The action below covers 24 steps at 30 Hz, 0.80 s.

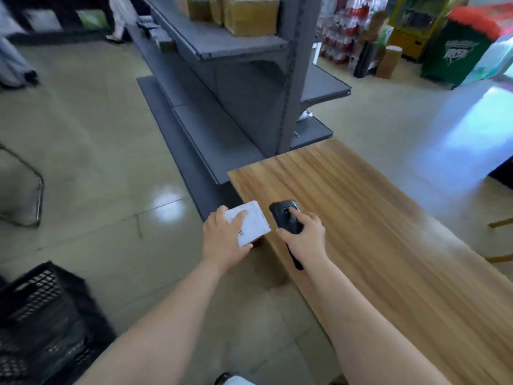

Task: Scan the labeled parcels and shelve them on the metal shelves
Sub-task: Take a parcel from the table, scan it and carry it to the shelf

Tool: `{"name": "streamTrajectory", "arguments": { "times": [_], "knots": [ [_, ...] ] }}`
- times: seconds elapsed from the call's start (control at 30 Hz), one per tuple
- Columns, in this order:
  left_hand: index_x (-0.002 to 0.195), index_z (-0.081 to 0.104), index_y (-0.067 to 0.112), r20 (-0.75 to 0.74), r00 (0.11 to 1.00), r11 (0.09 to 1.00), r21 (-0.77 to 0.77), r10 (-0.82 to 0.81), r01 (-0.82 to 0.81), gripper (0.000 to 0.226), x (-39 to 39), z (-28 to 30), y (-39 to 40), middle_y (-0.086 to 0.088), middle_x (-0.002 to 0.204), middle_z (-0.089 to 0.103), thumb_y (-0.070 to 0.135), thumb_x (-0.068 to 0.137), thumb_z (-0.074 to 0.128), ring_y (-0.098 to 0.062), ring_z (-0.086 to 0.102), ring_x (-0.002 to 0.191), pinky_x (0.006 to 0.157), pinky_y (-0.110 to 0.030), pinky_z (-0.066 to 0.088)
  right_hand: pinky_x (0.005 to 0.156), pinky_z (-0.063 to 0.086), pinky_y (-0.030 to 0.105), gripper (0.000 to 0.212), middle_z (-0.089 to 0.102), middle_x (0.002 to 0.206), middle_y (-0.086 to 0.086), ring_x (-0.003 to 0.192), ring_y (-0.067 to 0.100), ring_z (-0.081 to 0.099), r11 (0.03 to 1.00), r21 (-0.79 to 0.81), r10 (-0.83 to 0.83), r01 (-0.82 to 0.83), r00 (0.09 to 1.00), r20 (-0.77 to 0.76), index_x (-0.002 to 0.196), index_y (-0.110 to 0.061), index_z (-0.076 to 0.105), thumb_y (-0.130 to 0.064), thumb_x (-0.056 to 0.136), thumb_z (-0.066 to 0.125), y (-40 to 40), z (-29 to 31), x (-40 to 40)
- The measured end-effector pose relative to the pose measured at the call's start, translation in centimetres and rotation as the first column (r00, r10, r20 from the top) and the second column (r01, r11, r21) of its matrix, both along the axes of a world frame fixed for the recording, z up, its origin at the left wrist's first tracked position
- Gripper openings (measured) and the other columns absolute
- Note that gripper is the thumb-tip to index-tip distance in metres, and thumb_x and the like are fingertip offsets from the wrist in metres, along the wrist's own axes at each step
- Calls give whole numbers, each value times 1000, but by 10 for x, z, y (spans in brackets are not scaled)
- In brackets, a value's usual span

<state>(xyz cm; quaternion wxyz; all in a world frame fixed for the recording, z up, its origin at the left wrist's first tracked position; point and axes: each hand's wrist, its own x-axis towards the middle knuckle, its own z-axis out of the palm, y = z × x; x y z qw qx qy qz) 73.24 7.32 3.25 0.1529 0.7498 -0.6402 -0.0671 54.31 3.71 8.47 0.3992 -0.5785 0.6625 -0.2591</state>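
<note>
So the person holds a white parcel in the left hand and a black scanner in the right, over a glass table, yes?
Not quite: the table is wood, not glass; the head view shows its brown grain. The rest holds: the left hand grips the white parcel, and the right hand holds the black scanner over the table's edge.

- Wooden table (388,232), at right, bare of goods apart from the hand-held black scanner (286,219) over its near-left edge.
- Grey metal shelves (222,112), just beyond the table; brown cardboard parcels (249,15) sat on the top tier.
- Glossy floor (97,134) bore a black plastic crate (47,323) at lower left.
</note>
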Motion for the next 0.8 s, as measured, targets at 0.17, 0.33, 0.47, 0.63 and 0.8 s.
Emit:
{"name": "streamTrajectory", "arguments": {
  "times": [0.17,0.33,0.47,0.63,0.8],
  "knots": [
    [142,47,28,-41,997,997,41,69,-67,74,104,-9,-12,-12,145,30,50,77,74,-33,37,123,102,-44,43,107,33,42,61,37,147,-10,132,20,32,974,-49,206,-219,959,-194,136,-43,51,-38,80,73,-39,-16,124],
    [143,46,26,-188,936,953,116,297,-280,75,176,-25,-39,-9,144,28,45,77,76,-31,37,124,97,-38,46,108,28,49,62,28,153,-6,133,24,27,928,-15,344,-373,869,-356,141,-43,45,-39,84,69,-89,-19,215],
    [141,47,24,-270,850,891,106,452,-441,74,235,-31,-89,-10,135,34,45,77,78,-29,35,123,101,-35,40,108,26,46,63,29,151,-4,130,27,28,879,-77,415,-470,835,-361,142,-42,46,-41,83,69,-148,-27,284],
    [131,54,28,-358,696,767,101,622,-634,79,326,-19,-165,-9,137,33,59,65,85,-29,34,126,98,-37,43,109,25,47,63,27,153,-6,132,25,26,841,-78,489,-536,814,-314,142,-41,45,-38,84,68,-240,-22,383],
    [129,57,27,-364,608,680,103,705,-726,78,415,0,-220,-8,123,39,53,62,86,-33,44,117,92,-32,40,105,34,52,59,39,146,-5,125,26,36,812,-156,527,-562,821,-220,137,-38,54,-35,81,72,-319,-9,491]
  ]
}}
